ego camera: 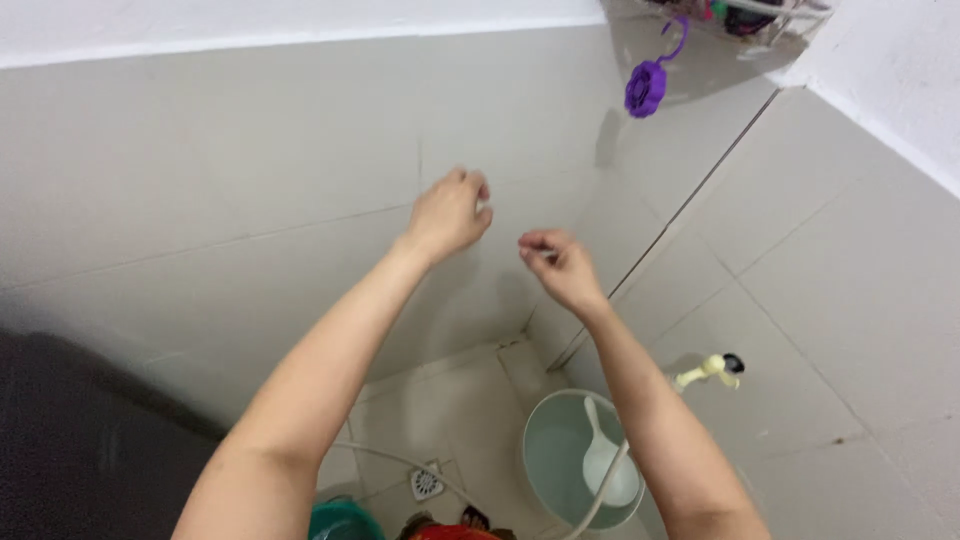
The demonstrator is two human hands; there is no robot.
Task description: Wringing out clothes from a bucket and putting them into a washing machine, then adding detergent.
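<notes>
The left hand point(447, 213) curls loosely; the right hand point(556, 262), at its 4 o'clock, pinches something tiny, probably light and slippery, best gripped by fingertips.

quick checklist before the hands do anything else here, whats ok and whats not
1. Left hand: raised near the tiled wall, fingers curled; whether it holds something small: cannot tell.
2. Right hand: fingertips pinched together; what they pinch: cannot tell.
3. Hands apart from each other, not touching: ok.
4. Bucket on the floor below, upright with a white ladle inside: ok.
5. Tap on the right wall, no stream showing: ok.
6. Purple flower-shaped hanger above the hands, out of their way: ok.
</notes>
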